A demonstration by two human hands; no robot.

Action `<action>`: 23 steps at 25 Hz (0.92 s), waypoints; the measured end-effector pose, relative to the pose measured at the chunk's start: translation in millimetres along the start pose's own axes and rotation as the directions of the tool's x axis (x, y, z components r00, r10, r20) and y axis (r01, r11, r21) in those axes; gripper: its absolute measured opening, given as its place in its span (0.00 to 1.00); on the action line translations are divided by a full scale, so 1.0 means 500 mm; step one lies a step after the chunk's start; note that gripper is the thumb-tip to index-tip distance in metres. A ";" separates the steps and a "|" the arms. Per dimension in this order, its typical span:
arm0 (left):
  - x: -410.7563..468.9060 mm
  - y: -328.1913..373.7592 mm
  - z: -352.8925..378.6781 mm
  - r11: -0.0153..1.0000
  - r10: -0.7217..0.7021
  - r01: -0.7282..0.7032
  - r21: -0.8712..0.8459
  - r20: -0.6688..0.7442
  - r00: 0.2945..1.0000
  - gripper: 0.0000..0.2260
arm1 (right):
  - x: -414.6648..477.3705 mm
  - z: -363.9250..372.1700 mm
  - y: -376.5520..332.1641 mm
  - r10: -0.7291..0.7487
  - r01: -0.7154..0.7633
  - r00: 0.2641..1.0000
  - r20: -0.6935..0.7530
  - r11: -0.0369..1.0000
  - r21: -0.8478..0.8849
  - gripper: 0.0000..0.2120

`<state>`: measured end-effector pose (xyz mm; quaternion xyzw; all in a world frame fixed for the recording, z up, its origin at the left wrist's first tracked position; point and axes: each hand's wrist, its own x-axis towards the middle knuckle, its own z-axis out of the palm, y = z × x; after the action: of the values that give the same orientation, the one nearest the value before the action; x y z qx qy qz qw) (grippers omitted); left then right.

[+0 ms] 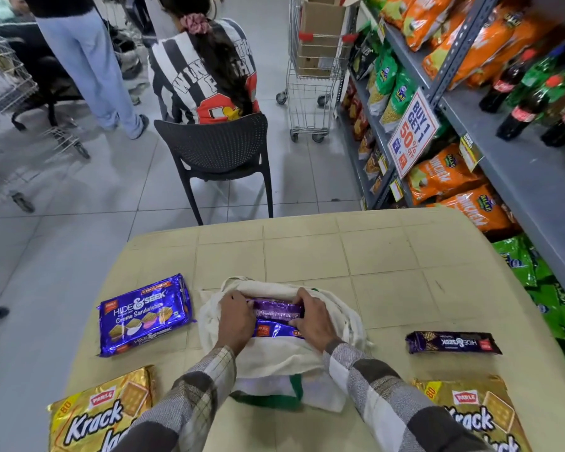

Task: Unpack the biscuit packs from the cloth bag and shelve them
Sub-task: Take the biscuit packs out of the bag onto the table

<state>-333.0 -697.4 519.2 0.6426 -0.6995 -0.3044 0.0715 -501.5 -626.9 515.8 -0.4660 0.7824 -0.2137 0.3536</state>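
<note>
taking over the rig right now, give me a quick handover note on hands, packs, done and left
Hands: left hand and right hand are both in the cloth bag, gripping the ends of a purple pack. A blue pack lies under it.
Done: four packs lie on the table: creme sandwich pack on the left, slim pack on the right, left Krack Jack pack and right Krack Jack pack at the near corners.
Left: empty the bag, then move all packs to the shelf.
</note>
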 end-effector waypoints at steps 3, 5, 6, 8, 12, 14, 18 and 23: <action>0.004 0.002 -0.005 0.956 -0.146 0.133 -0.263 -0.033 0.989 0.06 | -0.008 -0.002 0.007 0.020 -0.016 0.998 -0.053 0.997 0.074 0.19; 0.003 -0.003 -0.012 0.919 -0.202 0.170 -0.356 -0.055 0.978 0.08 | -0.017 -0.004 0.007 0.038 -0.026 0.996 -0.086 0.991 0.130 0.22; 0.002 -0.005 -0.014 0.909 -0.218 0.177 -0.377 -0.067 0.974 0.10 | -0.021 -0.006 0.007 0.039 -0.024 0.995 -0.096 0.988 0.153 0.24; -0.006 -0.009 -0.020 0.886 -0.241 0.186 -0.425 -0.078 0.967 0.11 | -0.032 -0.008 0.011 0.026 -0.006 0.994 -0.108 0.984 0.178 0.24; -0.036 -0.015 -0.038 0.835 -0.242 0.173 -0.522 -0.066 0.968 0.07 | -0.060 -0.022 0.016 -0.058 0.071 0.993 -0.106 0.989 0.128 0.17; -0.056 -0.009 -0.057 0.830 -0.223 0.147 -0.538 -0.079 0.972 0.05 | -0.079 -0.036 0.009 -0.095 0.104 0.992 -0.078 0.988 0.110 0.22; -0.084 0.026 -0.102 0.819 -0.209 0.087 -0.568 -0.153 0.966 0.08 | -0.097 -0.086 -0.023 -0.179 0.191 0.976 -0.120 0.977 0.096 0.24; -0.080 0.118 -0.154 0.809 -0.142 0.002 -0.587 -0.193 0.971 0.08 | -0.105 -0.204 -0.056 -0.231 0.261 0.949 -0.214 0.957 0.125 0.26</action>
<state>-339.0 -686.3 623.3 0.6464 -0.5344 -0.4309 0.3329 -545.3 -593.4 620.1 -0.5082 0.7306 -0.3602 0.2796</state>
